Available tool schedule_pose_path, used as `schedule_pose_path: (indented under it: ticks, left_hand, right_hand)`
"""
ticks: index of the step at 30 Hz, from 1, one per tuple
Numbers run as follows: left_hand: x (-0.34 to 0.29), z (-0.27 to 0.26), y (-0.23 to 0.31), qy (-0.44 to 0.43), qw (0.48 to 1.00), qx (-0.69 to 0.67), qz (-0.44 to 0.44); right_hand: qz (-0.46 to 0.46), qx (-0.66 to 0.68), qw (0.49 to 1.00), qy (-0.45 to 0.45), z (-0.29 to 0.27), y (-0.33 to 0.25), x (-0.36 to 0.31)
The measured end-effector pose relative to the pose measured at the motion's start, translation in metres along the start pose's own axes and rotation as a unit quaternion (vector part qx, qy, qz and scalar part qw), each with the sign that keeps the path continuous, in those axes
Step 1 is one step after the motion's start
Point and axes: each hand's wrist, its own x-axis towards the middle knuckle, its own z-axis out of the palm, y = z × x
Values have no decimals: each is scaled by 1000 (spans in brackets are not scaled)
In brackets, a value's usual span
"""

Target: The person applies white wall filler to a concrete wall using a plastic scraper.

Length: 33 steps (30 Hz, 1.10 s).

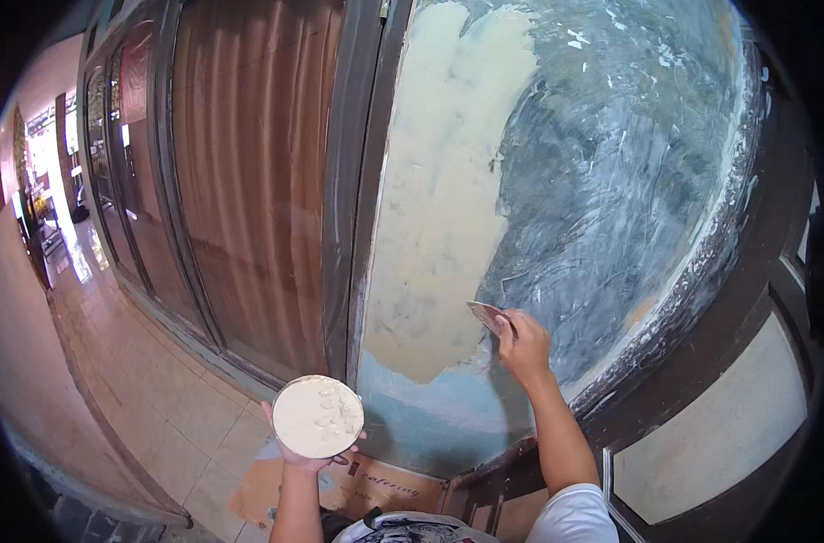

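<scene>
My left hand [302, 460] holds up a round tub of cream-coloured putty [308, 418] from below, its fingers curled round the sides. The putty's top is smooth on the left and scooped rough on the right. In my right hand [526, 346] is a putty knife [486, 314], its blade at the wall where the cream coat meets the dark grey surface. A broad band of cream putty [439, 208] covers the wall's left side. To its right the wall [602, 208] is streaky grey-blue, and a pale blue patch lies below the band.
Left of the wall stands a dark door frame [344, 181] with glass and a brown curtain [253, 172] behind. A printed cardboard sheet [376, 484] lies on the tiled floor [158, 407]. Dark wooden framing with a pale panel [715, 421] is at the right.
</scene>
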Motion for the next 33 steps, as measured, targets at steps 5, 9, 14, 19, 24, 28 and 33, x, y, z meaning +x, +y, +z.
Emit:
schedule_pose_path:
  ticks: [5, 9, 14, 19, 24, 28, 33]
  left_hand:
    - [3, 5, -5, -7, 1000, -12, -6]
    - [3, 12, -6, 40, 998, -45, 27]
    - [0, 14, -4, 80, 996, -25, 14]
    - [3, 15, -8, 60, 997, -36, 12]
    - [-1, 16, -13, 97, 994, -21, 40]
    - [5, 4, -16, 46, 999, 14, -9]
    - [0, 4, -15, 34, 999, 19, 7]
  right_hand:
    - [-10, -47, 988, -143, 22, 9, -41]
    - [33, 13, 999, -6, 4, 18, -6]
    - [-46, 16, 994, -93, -2, 20, -36]
    - [-54, -61, 988, -132, 0, 55, -48]
    - [16, 25, 999, -33, -19, 38, -42]
    - [-16, -25, 993, -114, -2, 55, -73]
    - [37, 26, 998, 44, -33, 35, -23]
